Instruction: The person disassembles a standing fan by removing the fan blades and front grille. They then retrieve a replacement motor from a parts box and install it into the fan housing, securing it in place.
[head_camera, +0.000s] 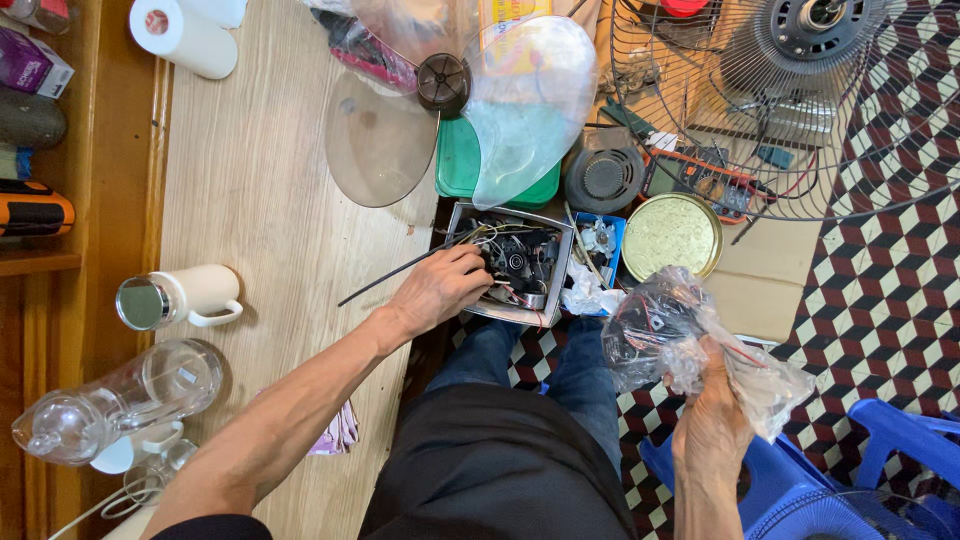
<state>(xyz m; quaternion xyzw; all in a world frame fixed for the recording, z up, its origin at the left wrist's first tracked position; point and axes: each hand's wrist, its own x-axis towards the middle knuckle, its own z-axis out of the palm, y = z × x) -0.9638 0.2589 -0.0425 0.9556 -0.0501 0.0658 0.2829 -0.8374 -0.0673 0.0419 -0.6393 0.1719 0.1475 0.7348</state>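
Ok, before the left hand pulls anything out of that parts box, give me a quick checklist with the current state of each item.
1. Left hand in the parts box: ok, fingers are among the wires and parts.
2. Left-hand grip on a part: cannot tell, the fingertips are hidden in the clutter.
3. Right hand secure on the plastic bag: ok, closed around its gathered end, wires inside.
4. Box steady: cannot tell, it seems to overhang the table edge above the knees.
5. Black rod by the left hand: not ok, it juts from the box across the table.
6. Fan blade clear of the box: not ok, it hangs over the box's far edge.
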